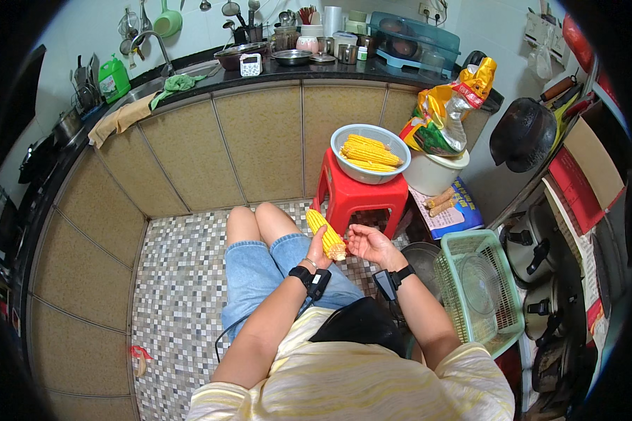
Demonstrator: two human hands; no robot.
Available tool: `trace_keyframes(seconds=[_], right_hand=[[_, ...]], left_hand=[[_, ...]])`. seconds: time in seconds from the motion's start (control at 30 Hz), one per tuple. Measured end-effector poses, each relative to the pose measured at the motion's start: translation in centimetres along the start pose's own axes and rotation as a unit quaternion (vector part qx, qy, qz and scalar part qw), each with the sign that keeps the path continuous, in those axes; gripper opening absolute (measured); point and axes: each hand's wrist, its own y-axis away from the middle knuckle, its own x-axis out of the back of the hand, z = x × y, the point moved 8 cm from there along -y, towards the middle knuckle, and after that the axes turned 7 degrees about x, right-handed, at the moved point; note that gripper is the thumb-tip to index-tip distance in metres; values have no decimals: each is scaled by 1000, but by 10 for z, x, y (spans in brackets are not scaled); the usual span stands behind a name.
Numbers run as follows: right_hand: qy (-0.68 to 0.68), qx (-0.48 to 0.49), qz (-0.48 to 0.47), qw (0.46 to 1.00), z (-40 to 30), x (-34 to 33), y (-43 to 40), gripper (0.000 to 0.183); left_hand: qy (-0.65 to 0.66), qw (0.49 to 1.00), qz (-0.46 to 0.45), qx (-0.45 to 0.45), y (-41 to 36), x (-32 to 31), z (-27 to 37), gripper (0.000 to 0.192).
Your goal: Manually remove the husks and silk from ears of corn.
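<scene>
My left hand (318,247) is closed around a yellow corn cob (324,231), its kernels on and its pale stalk end pointing down towards the right. Just right of that end, my right hand (369,244) is held with the palm turned up and the fingers loosely curled, holding nothing visible. Beyond both hands, a light blue plastic colander (338,152) with several yellow corn cobs (369,150) stands on a red plastic stool (366,194). Two bare brownish cobs (441,201) lie on a printed blue and pink box or packet to the right.
Right of me stands a green plastic basket (479,289), near several pots (526,244). A white bucket (437,171) carries a yellow and red plastic bag (442,116). Cabinets under a black countertop (284,73) run ahead and left. A banana peel-like scrap (141,363) lies on the floor.
</scene>
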Motion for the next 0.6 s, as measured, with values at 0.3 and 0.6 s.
trace_keyframes(seconds=[0.3, 0.6], right_hand=[[416, 122, 37, 900, -13, -2, 3, 8], [668, 335, -16, 664, -25, -47, 19, 7]], left_hand=[[4, 1000, -2, 7, -3, 4, -1, 40], [-5, 1000, -27, -10, -4, -2, -2, 38]])
